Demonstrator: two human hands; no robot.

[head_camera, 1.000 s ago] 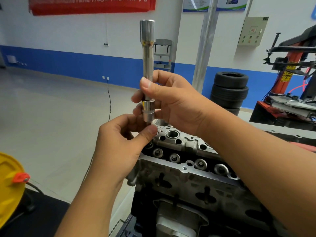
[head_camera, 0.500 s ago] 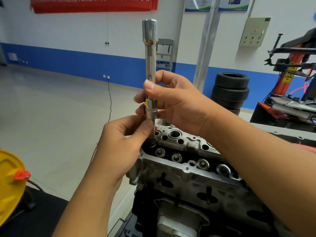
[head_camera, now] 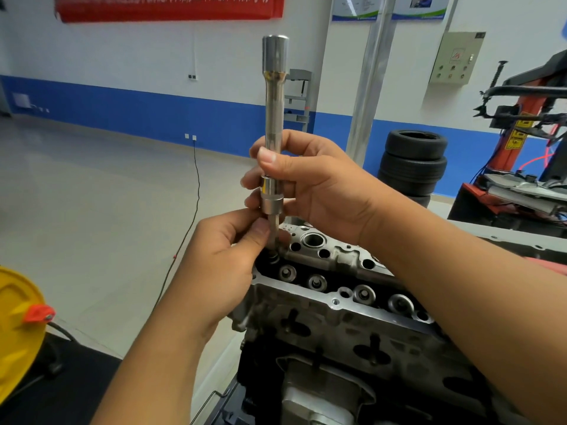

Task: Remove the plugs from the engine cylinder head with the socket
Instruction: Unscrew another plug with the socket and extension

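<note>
Upright over the far-left corner of the cylinder head (head_camera: 343,305), a long socket (head_camera: 274,124) with its bit tip down at the end plug (head_camera: 274,257). Right hand (head_camera: 310,191) wrapped around the shaft just above the lower collar, thumb across the front, fingers curled behind. Left hand (head_camera: 224,259) pinching the thin bit below the collar between thumb and fingertips, steering it toward the plug. Unclear from this angle whether the tip sits fully in the plug or only rests on its rim. More plugs (head_camera: 363,294) in a row along the near edge of the head, untouched.

Likely trouble: a tip only half seated, slipping out under torque and rounding the plug's recess. Also a tall tool gripped low, prone to tilting off axis and skidding onto the aluminium beside the bore. Left fingertips close to the bit, at risk of a pinch on any slip. Possible too: the bit pulling free of the collar on lift-out.
</note>
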